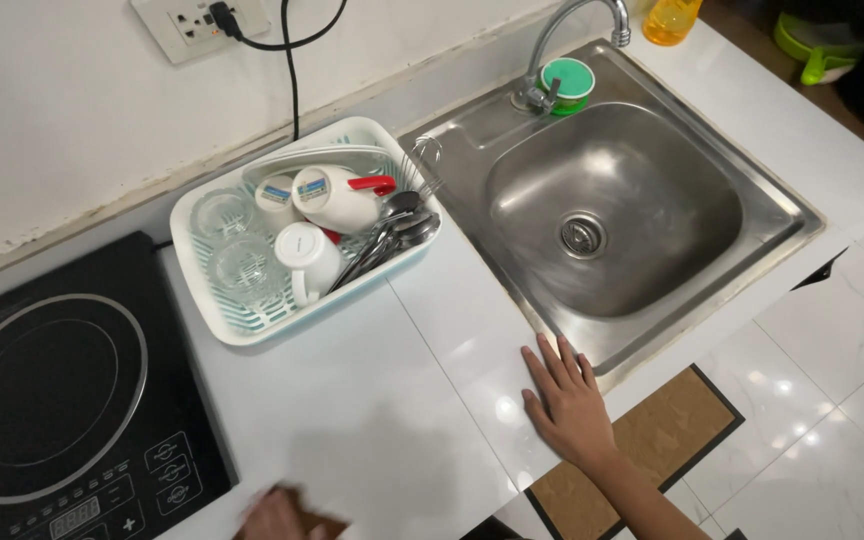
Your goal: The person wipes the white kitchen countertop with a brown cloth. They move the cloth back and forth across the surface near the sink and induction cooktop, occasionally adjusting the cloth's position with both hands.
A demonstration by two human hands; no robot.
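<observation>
Bright, even overhead light is filling the scene. Glare is glinting off the steel sink (612,215) basin, and small white reflections are shining on the glossy counter just in front of the sink. A soft shadow is pooling left of those reflections, where a blurred left hand (277,515) is smearing.

the sink (512,130) is brushed stainless steel with a dull sheen, its curved tap (572,25) polished metal. the countertop (392,400) is glossy white tile. the dish rack (214,320) looks smooth white plastic, holding clear glass tumblers (242,265), glazed white mugs (307,255) and shiny metal cutlery (397,225). the induction hob (52,390) is smooth black glass.
</observation>
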